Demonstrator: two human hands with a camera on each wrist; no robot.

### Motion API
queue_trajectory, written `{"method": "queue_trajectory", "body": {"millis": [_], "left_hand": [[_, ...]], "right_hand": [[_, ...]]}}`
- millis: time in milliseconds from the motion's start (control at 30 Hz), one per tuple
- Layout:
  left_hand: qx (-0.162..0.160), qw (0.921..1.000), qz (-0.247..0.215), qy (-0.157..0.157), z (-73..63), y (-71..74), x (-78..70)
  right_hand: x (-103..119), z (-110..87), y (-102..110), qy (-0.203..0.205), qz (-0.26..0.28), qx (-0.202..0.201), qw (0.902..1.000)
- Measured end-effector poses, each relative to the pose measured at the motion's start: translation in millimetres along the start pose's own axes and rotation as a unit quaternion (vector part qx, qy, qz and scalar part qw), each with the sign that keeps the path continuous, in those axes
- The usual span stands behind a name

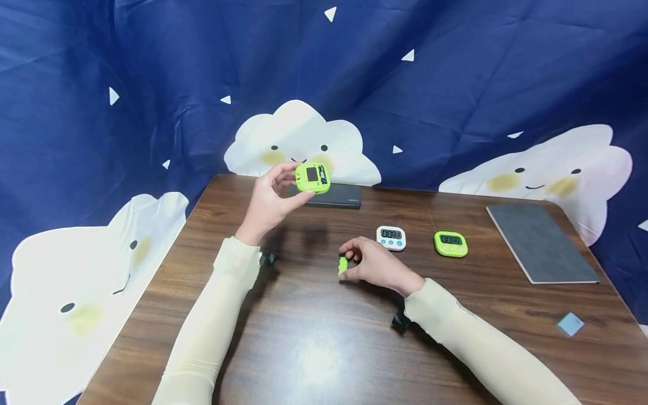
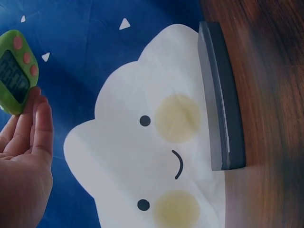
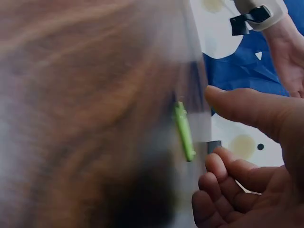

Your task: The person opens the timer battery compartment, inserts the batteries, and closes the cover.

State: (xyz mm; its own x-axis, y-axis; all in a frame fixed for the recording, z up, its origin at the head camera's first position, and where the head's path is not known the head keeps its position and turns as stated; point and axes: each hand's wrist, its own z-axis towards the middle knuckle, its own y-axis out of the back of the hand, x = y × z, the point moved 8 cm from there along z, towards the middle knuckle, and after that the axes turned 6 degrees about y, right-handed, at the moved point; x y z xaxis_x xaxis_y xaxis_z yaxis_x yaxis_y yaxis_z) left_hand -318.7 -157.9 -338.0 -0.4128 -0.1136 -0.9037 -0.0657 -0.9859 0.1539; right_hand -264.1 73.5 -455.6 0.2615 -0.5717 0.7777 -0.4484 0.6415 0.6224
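My left hand (image 1: 270,199) holds a green digital timer (image 1: 304,184) up above the table, pinched between thumb and fingers. Its back faces the head camera, with the battery slot uncovered and a dark battery (image 1: 323,174) showing. In the left wrist view, the timer's screen and pink buttons (image 2: 26,58) are visible at the left edge. A small green battery cover (image 1: 343,264) is low over the table, between the spread thumb and fingers of my right hand (image 1: 377,263). The right wrist view shows that cover (image 3: 184,133) just beyond the fingertips, with the thumb well apart from the fingers.
Right of my right hand lie a white timer (image 1: 391,238) and another green timer (image 1: 450,244). A dark flat box (image 1: 339,197) sits at the back edge. Farther right are a grey notebook (image 1: 544,243) and a small light-blue block (image 1: 571,324). Blue cloud-print cloth (image 1: 354,67) hangs behind.
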Motion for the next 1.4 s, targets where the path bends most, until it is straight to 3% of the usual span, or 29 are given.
{"method": "queue_trajectory", "body": {"millis": [333, 533, 867, 1000, 1167, 1400], "left_hand": [[0.003, 1.0, 0.002, 0.004, 0.4, -0.4, -1.8], [0.006, 1.0, -0.002, 0.006, -0.4, -1.7, -4.6], [0.003, 1.0, 0.0, 0.003, -0.2, -1.6, -3.9], [0.003, 1.0, 0.003, 0.0, -0.1, -1.2, -3.8], [0.004, 1.0, 0.004, 0.0, 0.3, -1.0, -3.5], [0.005, 1.0, 0.001, 0.005, 1.3, -1.4, -0.7]], "right_hand": [[-6, -4.0, -5, 0.007, -0.089, -0.023, 0.9958], [-6, -1.7, -6, -0.002, -0.106, -0.02, 0.9942], [-41, 18.2, -19, 0.047, -0.141, -0.028, 0.9885], [-22, 12.4, -17, 0.062, -0.113, -0.021, 0.9914], [4, 0.9, -11, 0.041, -0.066, -0.006, 0.997], [-3, -1.9, -5, 0.017, -0.009, -0.006, 0.9998]]}}
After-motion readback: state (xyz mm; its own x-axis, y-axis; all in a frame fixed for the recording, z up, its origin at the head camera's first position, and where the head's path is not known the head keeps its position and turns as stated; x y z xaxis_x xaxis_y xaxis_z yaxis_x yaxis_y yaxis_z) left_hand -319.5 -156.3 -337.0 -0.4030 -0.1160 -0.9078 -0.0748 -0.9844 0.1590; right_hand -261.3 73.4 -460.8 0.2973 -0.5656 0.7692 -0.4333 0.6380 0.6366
